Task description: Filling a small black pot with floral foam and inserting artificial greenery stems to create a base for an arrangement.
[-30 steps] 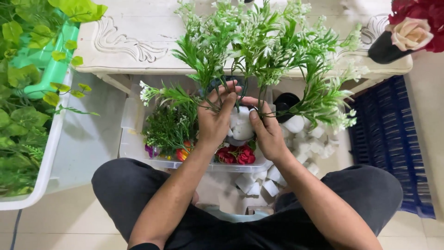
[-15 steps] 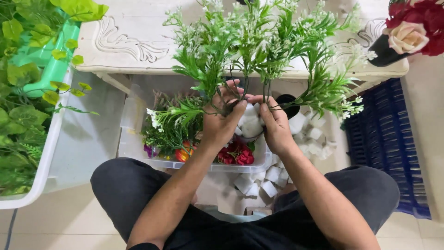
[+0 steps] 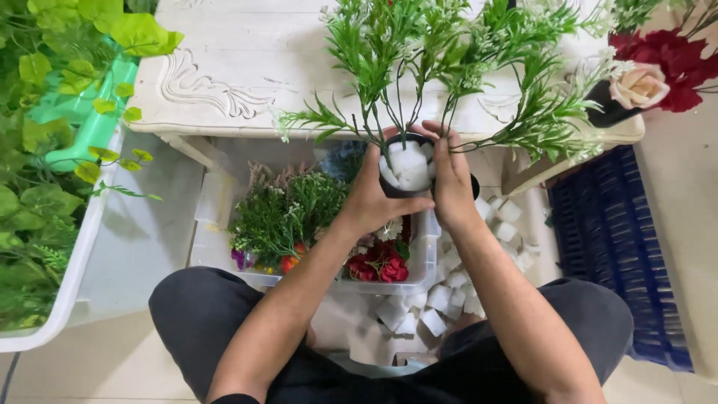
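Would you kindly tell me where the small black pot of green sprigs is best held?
Grip the black pot round its side wall, from below and the sides, as the left hand and right hand do. The green sprigs spread wide above, blocking the top.

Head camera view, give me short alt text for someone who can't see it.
Seen from above, a seated person's left hand and right hand hold a small black pot filled with white foam pieces and green artificial sprigs. Below sits a clear bin of artificial flowers; loose foam blocks lie on the floor.
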